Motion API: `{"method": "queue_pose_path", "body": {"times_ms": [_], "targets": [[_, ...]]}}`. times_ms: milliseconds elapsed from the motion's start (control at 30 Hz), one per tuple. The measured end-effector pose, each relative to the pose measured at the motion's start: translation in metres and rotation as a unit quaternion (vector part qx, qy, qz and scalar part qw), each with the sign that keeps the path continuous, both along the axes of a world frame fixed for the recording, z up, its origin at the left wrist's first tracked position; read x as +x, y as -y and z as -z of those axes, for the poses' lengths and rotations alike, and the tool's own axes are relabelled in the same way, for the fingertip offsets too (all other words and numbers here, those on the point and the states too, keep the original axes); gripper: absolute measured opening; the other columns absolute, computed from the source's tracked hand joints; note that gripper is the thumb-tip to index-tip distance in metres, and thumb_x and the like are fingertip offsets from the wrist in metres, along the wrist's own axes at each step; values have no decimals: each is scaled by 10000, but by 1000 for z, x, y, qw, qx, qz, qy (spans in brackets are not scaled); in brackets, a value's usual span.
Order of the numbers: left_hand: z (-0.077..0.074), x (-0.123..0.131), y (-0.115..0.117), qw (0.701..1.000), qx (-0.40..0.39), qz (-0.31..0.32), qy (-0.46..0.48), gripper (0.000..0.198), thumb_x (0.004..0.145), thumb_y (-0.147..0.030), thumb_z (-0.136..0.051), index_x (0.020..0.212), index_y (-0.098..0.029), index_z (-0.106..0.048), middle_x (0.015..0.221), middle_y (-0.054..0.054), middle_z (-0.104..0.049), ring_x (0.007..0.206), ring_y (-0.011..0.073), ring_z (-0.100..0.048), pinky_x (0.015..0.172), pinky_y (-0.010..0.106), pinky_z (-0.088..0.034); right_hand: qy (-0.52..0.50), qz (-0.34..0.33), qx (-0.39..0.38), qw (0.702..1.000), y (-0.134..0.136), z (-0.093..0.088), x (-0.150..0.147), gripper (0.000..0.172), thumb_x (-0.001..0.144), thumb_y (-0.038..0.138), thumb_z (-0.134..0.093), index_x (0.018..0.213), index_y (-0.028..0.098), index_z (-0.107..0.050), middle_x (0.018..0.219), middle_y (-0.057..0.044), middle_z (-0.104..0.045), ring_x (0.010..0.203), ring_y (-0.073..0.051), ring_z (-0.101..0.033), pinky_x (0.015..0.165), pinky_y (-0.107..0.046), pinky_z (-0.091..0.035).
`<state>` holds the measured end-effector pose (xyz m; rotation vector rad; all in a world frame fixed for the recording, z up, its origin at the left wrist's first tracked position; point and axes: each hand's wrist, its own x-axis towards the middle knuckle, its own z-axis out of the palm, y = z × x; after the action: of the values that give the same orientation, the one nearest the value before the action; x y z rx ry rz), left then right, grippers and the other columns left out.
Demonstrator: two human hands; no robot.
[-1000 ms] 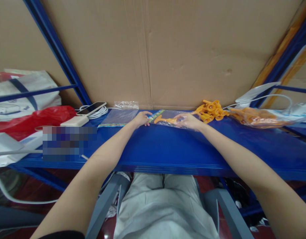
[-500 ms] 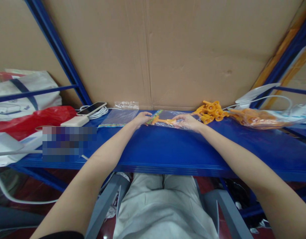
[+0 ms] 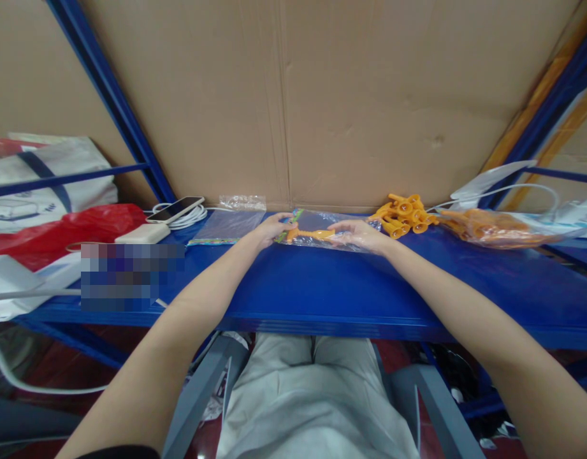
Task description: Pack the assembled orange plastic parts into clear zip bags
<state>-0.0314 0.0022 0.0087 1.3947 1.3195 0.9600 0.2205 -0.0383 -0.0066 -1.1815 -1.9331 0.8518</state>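
My left hand [image 3: 275, 229] pinches the colourfully printed edge of a clear plastic bag [image 3: 317, 220] lying on the blue table. Within the bag's outline, close to that edge, lies an orange plastic piece [image 3: 312, 235] with a slim body. My right hand [image 3: 354, 234] has its fingers closed on the right end of this piece; whether bag film lies between them I cannot tell. Just right of that hand is a pile of orange plastic pieces with flared, horn-like ends [image 3: 405, 215]. More flat clear bags [image 3: 231, 226] lie left of my left hand.
A filled clear bag of orange pieces [image 3: 494, 228] lies at the right. At the left are a phone [image 3: 176, 209], a coiled white cable [image 3: 188, 220], a white box [image 3: 143, 233] and a red plastic bag [image 3: 78, 229]. Cardboard [image 3: 322, 115] stands behind the blue table [image 3: 322, 280].
The orange piece has shifted slightly left and toward me, nearer the bag's printed edge. My left fingers have adjusted a little on that edge; the right hand stays in about the same place.
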Motion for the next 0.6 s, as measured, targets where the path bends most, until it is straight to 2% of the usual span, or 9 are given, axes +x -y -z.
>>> {"method": "queue_pose_path", "body": {"times_ms": [133, 233, 333, 400, 467, 533, 600], "targets": [[-3, -8, -4, 999, 15, -46, 10, 464, 834, -55, -696, 1271, -169, -590, 830, 21, -721, 564, 83, -639, 562, 188, -517, 15, 62, 18, 998, -7, -2, 6, 289, 816, 189, -702, 1101, 150, -732, 984, -87, -767, 845, -174, -718, 834, -346, -591], [-3, -18, -10, 995, 38, -88, -27, 423, 840, -57, -677, 1239, -162, -589, 836, 17, -704, 578, 67, -635, 531, 140, -488, 112, 155, 83, 978, -8, -14, 20, 216, 855, 174, -626, 1021, 127, -756, 983, -114, -768, 867, -213, -725, 856, -363, -575], [-1, -24, -15, 990, 51, -112, -72, 408, 837, -81, -675, 1225, -166, -585, 842, 20, -699, 582, 73, -637, 502, 124, -473, 255, 269, 151, 917, -5, -28, 41, 236, 874, 175, -558, 963, 140, -774, 1020, -144, -761, 975, -269, -718, 929, -388, -538], [-1, -26, -16, 989, 51, -114, -84, 428, 831, -81, -680, 1240, -157, -578, 823, 19, -699, 562, 77, -626, 500, 134, -477, 334, 354, 141, 862, -4, -35, 55, 266, 885, 200, -539, 1000, 123, -766, 1055, -193, -744, 1028, -313, -704, 925, -427, -536], [-1, -26, -15, 988, 54, -115, -92, 441, 826, -79, -691, 1248, -146, -583, 776, 9, -693, 529, 79, -603, 502, 147, -478, 391, 404, 108, 820, -4, -36, 70, 299, 877, 229, -566, 1070, 85, -742, 1091, -246, -718, 1063, -350, -690, 906, -463, -541], [-2, -25, -13, 986, 55, -118, -107, 440, 826, -82, -698, 1249, -139, -590, 712, -7, -676, 492, 79, -578, 497, 151, -469, 424, 411, 73, 804, -8, -32, 85, 349, 853, 269, -623, 1120, 64, -718, 1116, -276, -696, 1076, -374, -680, 882, -489, -546], [-2, -24, -11, 985, 48, -116, -122, 448, 844, -92, -683, 1276, -143, -575, 662, -23, -651, 459, 78, -559, 489, 153, -464, 435, 388, 67, 810, -16, -24, 99, 389, 819, 324, -684, 1119, 80, -716, 1121, -275, -687, 1057, -386, -680, 848, -516, -551]]}}
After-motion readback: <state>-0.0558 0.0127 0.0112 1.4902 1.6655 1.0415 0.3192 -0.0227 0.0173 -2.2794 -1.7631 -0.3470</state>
